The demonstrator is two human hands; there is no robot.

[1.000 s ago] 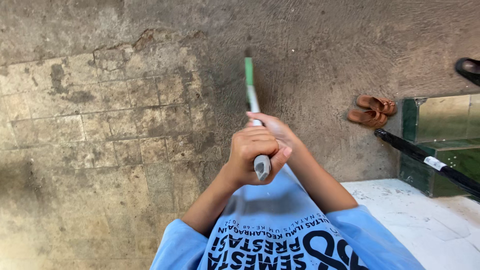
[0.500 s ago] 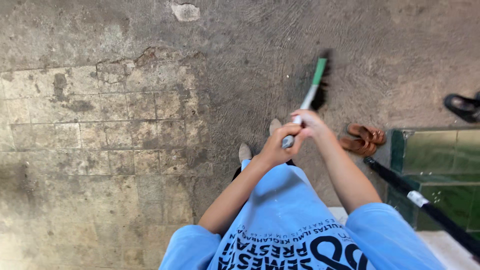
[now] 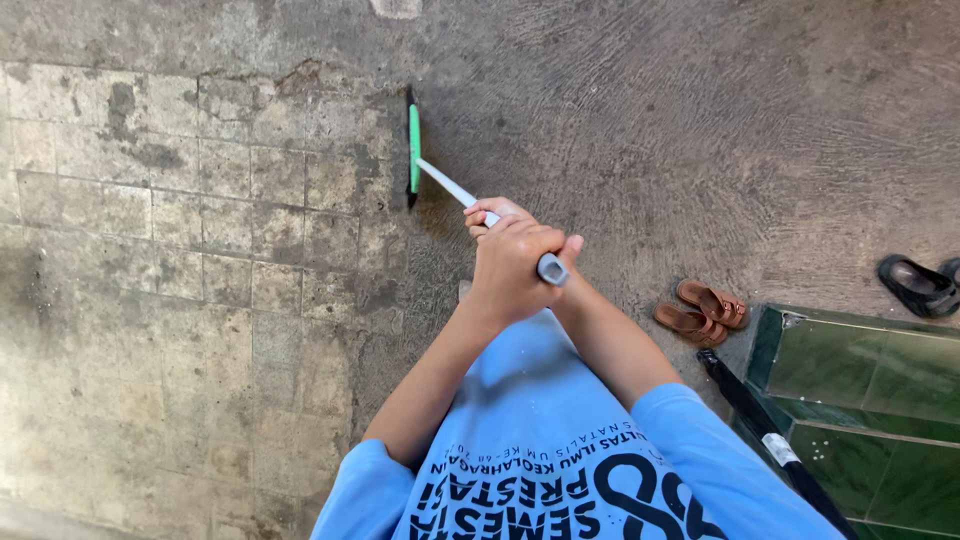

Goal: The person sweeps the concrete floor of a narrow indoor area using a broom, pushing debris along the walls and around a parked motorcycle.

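Both hands, left hand point(image 3: 508, 270) and right hand point(image 3: 492, 215), close around the grey-tipped handle point(image 3: 455, 190) of a green-headed floor brush point(image 3: 413, 148) resting on the wet concrete floor point(image 3: 650, 130); a sideways stroke risks splashing the nearby brown sandals point(image 3: 702, 308).

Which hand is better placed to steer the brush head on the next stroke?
Likely right: the right hand grips lower on the handle, nearer the green brush head. The left hand wraps the handle's top end, more a pivot.
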